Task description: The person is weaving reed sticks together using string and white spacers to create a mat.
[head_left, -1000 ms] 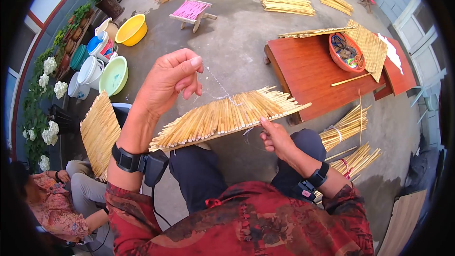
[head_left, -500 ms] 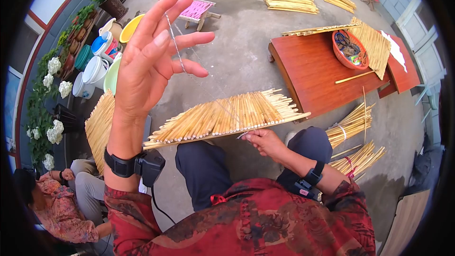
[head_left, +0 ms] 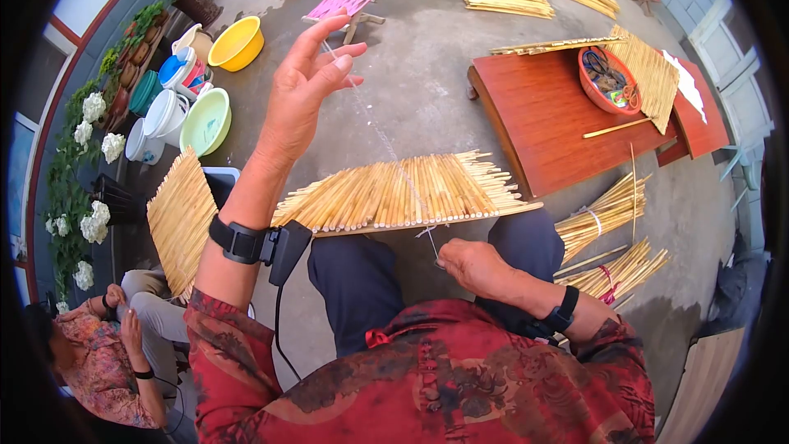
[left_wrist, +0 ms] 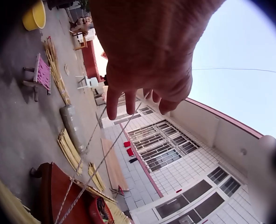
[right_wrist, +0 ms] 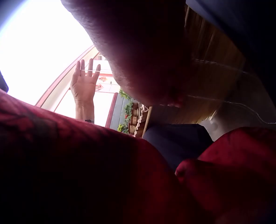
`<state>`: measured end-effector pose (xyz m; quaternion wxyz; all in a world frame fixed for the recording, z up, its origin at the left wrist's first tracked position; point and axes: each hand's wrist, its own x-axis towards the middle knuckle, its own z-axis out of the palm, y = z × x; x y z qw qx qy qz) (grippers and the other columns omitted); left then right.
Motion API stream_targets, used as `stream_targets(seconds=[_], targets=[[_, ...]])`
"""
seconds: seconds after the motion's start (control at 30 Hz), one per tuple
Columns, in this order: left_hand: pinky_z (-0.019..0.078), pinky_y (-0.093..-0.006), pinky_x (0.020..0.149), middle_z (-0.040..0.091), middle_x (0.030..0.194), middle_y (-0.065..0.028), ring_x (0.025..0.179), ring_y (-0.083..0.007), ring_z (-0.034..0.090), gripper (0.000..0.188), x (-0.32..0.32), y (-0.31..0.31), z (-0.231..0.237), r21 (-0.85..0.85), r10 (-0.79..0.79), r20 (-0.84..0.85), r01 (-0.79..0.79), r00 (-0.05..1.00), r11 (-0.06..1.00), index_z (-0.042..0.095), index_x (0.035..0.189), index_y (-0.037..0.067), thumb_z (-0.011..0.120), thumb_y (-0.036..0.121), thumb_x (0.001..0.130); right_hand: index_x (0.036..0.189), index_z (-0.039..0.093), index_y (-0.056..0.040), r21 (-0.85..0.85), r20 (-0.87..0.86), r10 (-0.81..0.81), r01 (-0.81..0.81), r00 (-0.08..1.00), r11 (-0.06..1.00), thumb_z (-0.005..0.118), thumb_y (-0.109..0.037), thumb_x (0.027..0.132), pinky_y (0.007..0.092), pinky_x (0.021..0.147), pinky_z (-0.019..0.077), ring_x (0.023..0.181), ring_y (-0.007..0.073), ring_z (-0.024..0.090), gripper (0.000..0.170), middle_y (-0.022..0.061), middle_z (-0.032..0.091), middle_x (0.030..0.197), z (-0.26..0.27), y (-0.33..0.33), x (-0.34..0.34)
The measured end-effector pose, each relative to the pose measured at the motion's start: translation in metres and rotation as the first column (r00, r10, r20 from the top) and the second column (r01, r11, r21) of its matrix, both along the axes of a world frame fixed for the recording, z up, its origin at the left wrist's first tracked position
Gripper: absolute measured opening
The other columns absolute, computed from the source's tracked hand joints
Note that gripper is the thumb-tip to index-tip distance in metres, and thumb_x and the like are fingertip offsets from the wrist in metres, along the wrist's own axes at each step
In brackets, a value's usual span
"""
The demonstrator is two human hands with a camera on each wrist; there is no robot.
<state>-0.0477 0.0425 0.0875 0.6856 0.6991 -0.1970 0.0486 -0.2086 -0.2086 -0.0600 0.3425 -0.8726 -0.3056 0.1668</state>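
A slatted mat of pale reed stalks [head_left: 394, 195] lies across the knees in the head view, its cut ends facing the body. Above its far side my left hand [head_left: 297, 103] is raised with the fingers extended, and a thin whitish string [head_left: 380, 136] loops over them. In the left wrist view two strands of string [left_wrist: 98, 163] run down from these fingers [left_wrist: 111, 103]. Just in front of the mat's near edge, my right hand [head_left: 477, 268] pinches the string's lower end, pulled taut from the stalks. The right fingertips are partly hidden.
A low red-brown table [head_left: 559, 127] at the right bears an orange basket [head_left: 588, 82] and another stalk mat [head_left: 645, 74]. Bundles of stalks [head_left: 604, 218] lie beside the right knee. Basins, buckets and a seated person [head_left: 107, 362] are on the left.
My left hand first rose with its fingers spreading inside the string loop, then moved slightly away and right. My right hand left the mat's edge and drew the string toward the body.
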Motion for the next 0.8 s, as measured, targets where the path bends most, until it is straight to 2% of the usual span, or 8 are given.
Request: stream_targets(seconds=[0.2,0.3,0.5,0.57,0.6,0.67,0.77,0.8], targets=[[0.0512,-0.0376,0.087,0.048,0.136,-0.0127,0.110,-0.0254,0.059,0.042,-0.006,0.000,-0.029,-0.109,-0.108,-0.179,0.089,0.978,0.990,0.048,0.131,0.004,0.055,0.017,0.092,0.083,0.056,-0.0037,-0.205,-0.221,0.210,-0.256,0.952,0.945,0.057,-0.013,0.085,0.0455,0.063,0.0491,0.076,0.0372,0.062,0.010,0.0159,0.060,0.082,0.038,-0.066,-0.034],[0.0515,-0.0370,0.086,0.051,0.132,-0.0131,0.104,-0.0242,0.062,0.039,-0.016,-0.007,-0.046,-0.190,-0.316,-0.240,0.274,0.918,0.943,0.050,0.128,0.003,0.055,0.016,0.092,0.084,0.059,-0.0047,-0.201,-0.305,0.095,-0.161,0.947,0.966,0.059,-0.013,0.084,0.0436,0.063,0.0486,0.075,0.0370,0.061,0.008,0.0152,0.061,0.081,0.056,-0.115,-0.068],[0.0511,-0.0365,0.084,0.057,0.122,-0.0106,0.094,-0.0209,0.064,0.034,-0.040,-0.018,-0.094,-0.421,-0.427,-0.435,0.240,0.793,0.875,0.054,0.124,0.004,0.055,0.016,0.092,0.085,0.065,-0.0046,-0.463,-0.468,-0.288,0.046,0.835,0.885,0.061,-0.012,0.082,0.0365,0.065,0.0496,0.075,0.0322,0.062,0.009,0.0139,0.065,0.080,0.057,-0.226,-0.142],[0.0522,-0.0359,0.084,0.057,0.122,-0.0108,0.092,-0.0208,0.064,0.034,-0.041,-0.014,-0.107,-0.415,-0.423,-0.502,0.218,0.754,0.883,0.053,0.125,0.003,0.055,0.014,0.092,0.086,0.066,-0.0062,-0.665,-0.426,-0.494,0.107,0.758,0.739,0.060,-0.013,0.081,0.0382,0.066,0.0504,0.075,0.0334,0.063,0.010,0.0150,0.066,0.082,0.049,-0.256,-0.149],[0.0522,-0.0359,0.084,0.057,0.122,-0.0108,0.092,-0.0208,0.064,0.034,-0.043,-0.013,-0.110,-0.416,-0.422,-0.498,0.219,0.758,0.883,0.053,0.125,0.003,0.055,0.014,0.092,0.086,0.066,-0.0062,-0.666,-0.422,-0.493,0.109,0.761,0.738,0.060,-0.013,0.081,0.0382,0.066,0.0504,0.075,0.0334,0.063,0.010,0.0150,0.066,0.082,0.045,-0.261,-0.147],[0.0513,-0.0337,0.084,0.057,0.122,-0.0097,0.091,-0.0188,0.064,0.033,-0.052,-0.019,-0.109,-0.270,-0.414,-0.535,0.315,0.736,0.910,0.054,0.123,0.003,0.055,0.014,0.092,0.086,0.067,-0.0079,-0.841,-0.150,-0.350,0.066,0.925,0.537,0.058,-0.013,0.081,0.0404,0.067,0.0512,0.077,0.0355,0.064,0.011,0.0164,0.067,0.083,0.040,-0.265,-0.134],[0.0502,-0.0313,0.084,0.057,0.123,-0.0087,0.088,-0.0159,0.063,0.032,-0.058,-0.021,-0.100,-0.186,-0.419,-0.502,0.379,0.756,0.907,0.055,0.122,0.003,0.054,0.014,0.093,0.094,0.067,-0.0082,-0.902,0.083,-0.406,0.242,0.910,0.359,0.058,-0.015,0.084,0.0440,0.069,0.0515,0.081,0.0385,0.064,0.015,0.0194,0.065,0.085,0.044,-0.246,-0.094],[0.0500,-0.0310,0.084,0.056,0.123,-0.0086,0.087,-0.0150,0.063,0.032,-0.058,-0.019,-0.100,-0.143,-0.436,-0.512,0.427,0.740,0.893,0.055,0.122,0.003,0.053,0.013,0.093,0.099,0.065,-0.0073,-0.788,0.210,-0.420,0.407,0.883,0.462,0.057,-0.014,0.087,0.0426,0.068,0.0514,0.079,0.0366,0.064,0.017,0.0195,0.065,0.084,0.065,-0.219,-0.075]])
